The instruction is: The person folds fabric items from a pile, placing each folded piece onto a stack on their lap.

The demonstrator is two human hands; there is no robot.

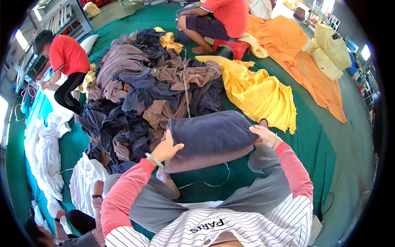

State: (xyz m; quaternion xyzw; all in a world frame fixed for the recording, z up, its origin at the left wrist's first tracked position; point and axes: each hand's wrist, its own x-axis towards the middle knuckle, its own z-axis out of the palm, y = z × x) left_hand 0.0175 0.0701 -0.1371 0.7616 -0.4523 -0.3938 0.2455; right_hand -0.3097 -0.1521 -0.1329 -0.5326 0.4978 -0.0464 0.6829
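Nearest, knees in grey trousers [263,189] spread wide, seated on the green floor mat [312,144]. Just beyond, held up between the knees: a folded stack of cloth, dark slate-blue fabric [212,131] on top, a taupe-brown layer [201,161] beneath. Thick, soft, rounded at the folds, lower edges roughly squared. Left hand [165,149] gripping the stack's left end, thumb on top, a bangle at the wrist. Right hand [263,135] clamped on the right end, fingers curled over the upper edge. Hands well apart, one at each end.

Below the stack, a thin white string [210,183] looping over bare green mat; open room there between the legs. To the near left, white cloths [84,177] lying close by the left knee.

Directly behind the stack, touching or nearly so, a large heap of unfolded grey, navy and brown fabric [152,86], crowding the far and left sides. To the right, a crumpled yellow cloth [259,92], then open mat toward the right edge. Farther right, an orange cloth [304,57] and pale yellow stuffed sacks [331,49].

At the far side, a person in a red shirt [224,18] crouching on a red stool; at the left, another person in red [66,61] bending over white cloth.
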